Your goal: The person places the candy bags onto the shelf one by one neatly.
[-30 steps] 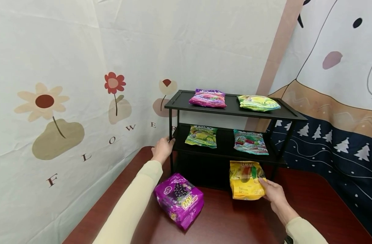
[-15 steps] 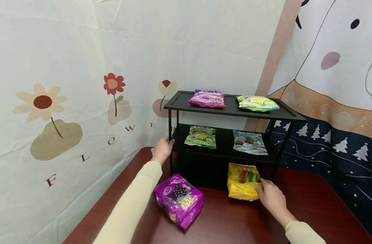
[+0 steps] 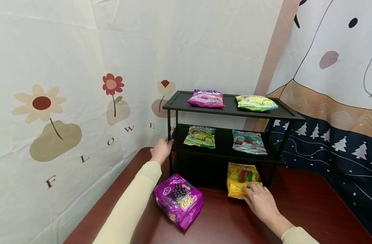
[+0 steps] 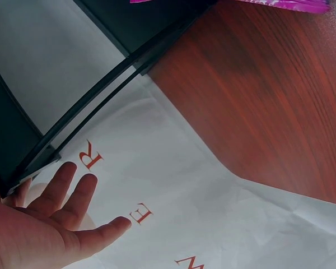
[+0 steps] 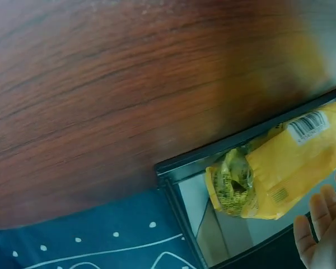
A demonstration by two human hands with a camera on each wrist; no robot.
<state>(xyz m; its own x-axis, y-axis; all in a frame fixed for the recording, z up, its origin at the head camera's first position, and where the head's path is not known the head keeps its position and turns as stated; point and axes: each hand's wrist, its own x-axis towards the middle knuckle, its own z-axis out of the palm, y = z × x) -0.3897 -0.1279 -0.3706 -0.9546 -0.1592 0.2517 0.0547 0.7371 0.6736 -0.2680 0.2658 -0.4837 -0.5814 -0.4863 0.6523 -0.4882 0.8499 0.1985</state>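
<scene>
A black tiered rack (image 3: 224, 139) stands on the table. My left hand (image 3: 161, 150) holds the rack's left side at the middle shelf; in the left wrist view, three outstretched fingers (image 4: 73, 196) show while the thumb's contact is mostly hidden. My right hand (image 3: 260, 201) touches the lower front of a yellow candy bag (image 3: 241, 174) at the lowest level's right side. The right wrist view shows that bag lying partly within the rack's frame, with relaxed fingers beside it. A purple candy bag (image 3: 177, 200) with grape pictures lies on the table before the rack's left half.
A pink-purple bag (image 3: 206, 99) and a yellow-green bag (image 3: 256, 102) lie on the top shelf. On the middle shelf are a green bag (image 3: 200, 137) and a teal bag (image 3: 249, 141). Printed cloth (image 3: 134, 61) hangs behind the reddish-brown table (image 3: 222, 220).
My right hand has shifted from gripping the yellow bag's right edge to touching its lower front. The bag has moved slightly left and lower. My left hand stays at the rack.
</scene>
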